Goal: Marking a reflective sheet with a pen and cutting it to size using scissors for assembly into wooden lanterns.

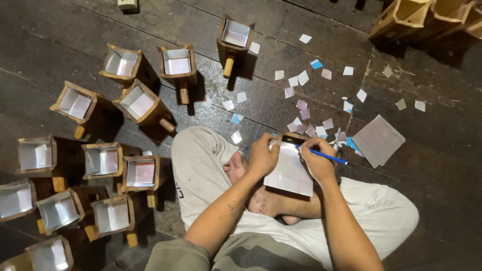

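Note:
I sit cross-legged on a dark floor. My left hand [262, 155] presses down the left edge of a shiny silver sheet [290, 173] that rests on my crossed legs. A dark ruler-like strip [289, 139] lies along the sheet's top edge. My right hand [318, 159] grips a blue pen [329, 157] with its body pointing right, its tip at the sheet's upper part.
Several wooden box-shaped scoops with silver lining and short handles [138, 103] stand at the left. Small silver and blue paper squares [305, 108] lie scattered ahead. A larger silver sheet [377, 140] lies at right. More wooden boxes [411, 17] sit top right.

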